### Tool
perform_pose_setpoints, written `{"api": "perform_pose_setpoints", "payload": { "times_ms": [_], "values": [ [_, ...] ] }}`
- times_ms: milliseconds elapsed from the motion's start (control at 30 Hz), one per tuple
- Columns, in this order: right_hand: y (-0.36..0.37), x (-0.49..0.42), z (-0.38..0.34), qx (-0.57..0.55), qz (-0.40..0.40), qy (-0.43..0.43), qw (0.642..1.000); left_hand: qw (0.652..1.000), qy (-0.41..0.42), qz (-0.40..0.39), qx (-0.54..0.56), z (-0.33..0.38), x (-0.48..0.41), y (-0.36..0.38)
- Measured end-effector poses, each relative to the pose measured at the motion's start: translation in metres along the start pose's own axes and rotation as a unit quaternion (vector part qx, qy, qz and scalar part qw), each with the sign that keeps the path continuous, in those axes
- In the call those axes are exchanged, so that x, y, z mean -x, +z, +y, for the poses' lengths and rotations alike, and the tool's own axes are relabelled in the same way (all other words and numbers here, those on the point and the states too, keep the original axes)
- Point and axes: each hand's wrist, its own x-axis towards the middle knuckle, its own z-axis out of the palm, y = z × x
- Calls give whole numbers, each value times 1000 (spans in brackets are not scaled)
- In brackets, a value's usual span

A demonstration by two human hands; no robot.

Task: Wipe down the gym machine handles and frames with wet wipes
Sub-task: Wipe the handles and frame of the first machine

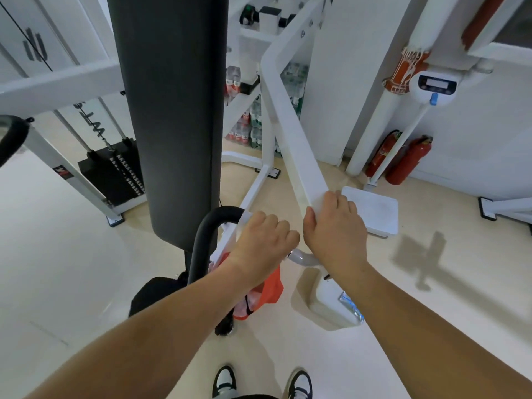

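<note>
Against the white wall at right, two red fire extinguishers (400, 159) standing side by side on pale flooring (72, 254). Just in front of them, a white scale platform (374, 208) with its display head (435, 87) up on a slim post. Farther back, shrink-wrapped packs of bottled water (247, 131) stacked low. At the lower edge, black-and-white sneakers (224, 380).
</note>
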Motion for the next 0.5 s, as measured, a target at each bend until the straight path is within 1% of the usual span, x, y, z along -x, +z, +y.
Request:
{"api": "perform_pose_setpoints", "payload": {
  "times_ms": [33,67,133,200,267,300,333,367,400,433,467,500],
  "values": [
    [1,1,1,-14,6,5,1000,1000,-11,17,-14,0,1,-1],
    [1,1,1,-25,6,9,1000,1000,-4,-23,2,-3,-2,-7],
    [1,-1,3,-46,-6,14,999,988,19,-151,41,-6,-18,-28],
    [1,-2,4,-56,-14,17,998,953,9,-286,100,-11,-37,-47],
    [1,-2,4,-55,-17,18,998,918,33,-383,101,-16,-53,-54],
    [1,-1,5,-59,-20,20,998,905,33,-414,98,-16,-56,-55],
    [1,-1,6,-66,-24,21,997,904,18,-415,102,-15,-56,-54],
    [1,-1,7,-76,-25,20,997,918,5,-381,114,-13,-50,-50],
    [2,-1,7,-84,-24,17,996,942,-4,-317,114,-10,-40,-46],
    [2,-1,8,-88,-21,13,996,971,-9,-220,92,-4,-29,-37],
    [2,-1,7,-88,-16,8,996,989,-21,-133,59,3,-18,-24],
    [3,-2,6,-87,-12,3,996,996,-44,-66,41,11,-8,-14]
  ]
}}
